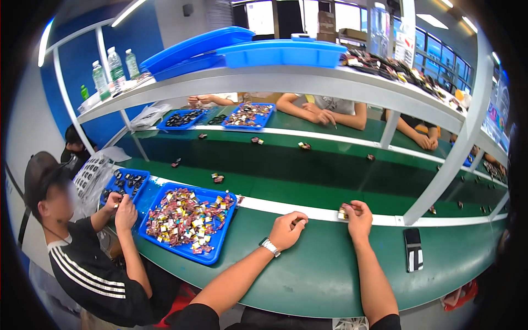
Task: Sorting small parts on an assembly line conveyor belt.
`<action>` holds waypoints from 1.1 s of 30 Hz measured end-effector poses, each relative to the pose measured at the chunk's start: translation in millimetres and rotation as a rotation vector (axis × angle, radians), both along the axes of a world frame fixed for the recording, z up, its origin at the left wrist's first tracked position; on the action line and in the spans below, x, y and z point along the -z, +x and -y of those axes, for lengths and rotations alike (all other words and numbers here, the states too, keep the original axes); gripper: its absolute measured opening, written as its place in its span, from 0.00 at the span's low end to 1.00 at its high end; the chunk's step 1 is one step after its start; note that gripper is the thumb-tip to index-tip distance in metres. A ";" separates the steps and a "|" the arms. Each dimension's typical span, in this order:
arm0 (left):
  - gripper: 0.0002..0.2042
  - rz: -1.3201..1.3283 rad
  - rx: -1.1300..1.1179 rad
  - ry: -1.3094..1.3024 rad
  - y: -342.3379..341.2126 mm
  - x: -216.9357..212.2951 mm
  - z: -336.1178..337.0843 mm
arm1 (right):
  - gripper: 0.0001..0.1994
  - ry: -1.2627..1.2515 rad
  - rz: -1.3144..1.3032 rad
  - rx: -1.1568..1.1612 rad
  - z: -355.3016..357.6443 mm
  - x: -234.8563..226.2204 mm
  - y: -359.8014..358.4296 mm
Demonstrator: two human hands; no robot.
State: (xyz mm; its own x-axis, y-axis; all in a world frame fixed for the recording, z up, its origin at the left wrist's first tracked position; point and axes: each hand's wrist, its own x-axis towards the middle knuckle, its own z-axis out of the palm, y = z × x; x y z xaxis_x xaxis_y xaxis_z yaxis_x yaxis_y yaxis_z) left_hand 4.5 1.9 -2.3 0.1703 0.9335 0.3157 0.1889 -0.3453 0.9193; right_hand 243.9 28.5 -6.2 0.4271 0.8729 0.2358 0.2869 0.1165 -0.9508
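My right hand (358, 217) pinches a small part with reddish wires and a whitish-yellow piece (344, 210), just over the white rail (324, 213) along the belt's near edge. My left hand (287, 230), with a metal-banded watch (269, 246) on its wrist, is curled closed beside that rail, and nothing shows in its fingers. Left of it, a blue tray (217, 242) holds a heap of similar small wired parts (184, 217). More such parts are scattered on the dark green conveyor belt (275, 181), one pair (218, 178) lying beyond the tray.
A black-and-white phone-like object (413, 250) lies on the green table at right. A co-worker (93, 258) sits at left by a blue tray of black parts (125, 184). Overhead, a shelf (297, 77) carries blue trays and bottles; its post (451, 154) descends at right. People sit across the belt.
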 end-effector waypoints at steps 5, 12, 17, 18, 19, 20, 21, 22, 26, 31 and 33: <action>0.05 -0.126 -0.053 0.043 -7.8 -4.0 -0.2 | 0.11 -0.046 0.139 0.055 -35.9 -19.8 -7.7; 0.05 -0.144 0.034 0.048 -5.4 -2.9 -5.5 | 0.15 -0.007 0.894 0.224 -80.6 -11.6 -3.8; 0.06 -0.343 0.058 0.151 -3.8 3.5 -1.0 | 0.16 -0.018 0.652 -0.332 -96.4 -54.1 -118.9; 0.06 -0.405 0.069 0.182 -5.5 3.5 1.1 | 0.17 -0.035 0.658 -0.444 -101.6 -57.5 -148.8; 0.07 -0.463 0.087 0.221 -5.6 3.4 -0.7 | 0.17 -0.050 0.668 -0.545 -108.3 -61.9 -174.1; 0.08 -0.483 0.103 0.202 -6.4 6.3 -1.9 | 0.18 -0.078 0.632 -0.620 -117.9 -61.7 -201.3; 0.10 -0.518 0.124 0.106 -5.6 -5.8 1.4 | 0.18 -0.111 0.599 -0.685 -128.5 -57.1 -220.6; 0.10 -0.561 0.119 0.093 -5.5 -14.4 5.7 | 0.19 -0.130 0.615 -0.700 -138.1 -48.9 -242.0; 0.12 -0.366 0.074 0.360 9.0 44.8 -10.2 | 0.19 -0.090 0.622 -0.655 -177.0 -7.4 -300.6; 0.08 -0.020 0.184 0.139 7.2 41.9 -9.7 | 0.18 0.001 0.642 -0.535 -164.1 8.2 -352.5; 0.08 -0.159 0.183 0.258 -2.2 32.5 -8.2 | 0.17 -0.158 0.665 -0.571 -153.3 -2.8 -357.7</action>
